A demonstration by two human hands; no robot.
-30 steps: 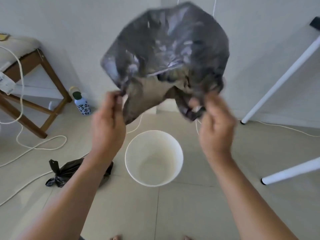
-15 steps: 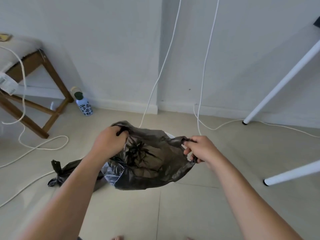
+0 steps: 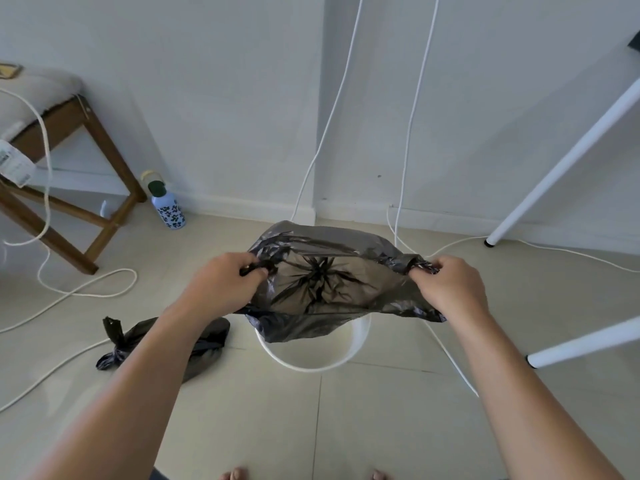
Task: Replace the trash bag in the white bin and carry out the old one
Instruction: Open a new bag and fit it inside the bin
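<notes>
A new dark grey trash bag (image 3: 322, 285) is stretched open right over the white bin (image 3: 349, 355), hiding most of it; only the bin's near rim shows. My left hand (image 3: 225, 282) pinches the bag's left edge and my right hand (image 3: 450, 285) pinches its right edge, mouth facing me, so I look down to its gathered bottom. The old black trash bag (image 3: 145, 341), knotted at one end, lies on the tiled floor left of the bin, partly behind my left forearm.
A wooden stool (image 3: 69, 161) with a cushion stands at the left, with a patterned blue bottle (image 3: 168, 207) beside its leg. White cables (image 3: 86, 289) loop over the floor and run up the wall. White table legs (image 3: 568, 157) slant at the right. My toes (image 3: 235, 474) show at the bottom.
The bag swung down from in front of the wall to over the bin. Since half a second ago my hands have moved apart, spreading its mouth wider.
</notes>
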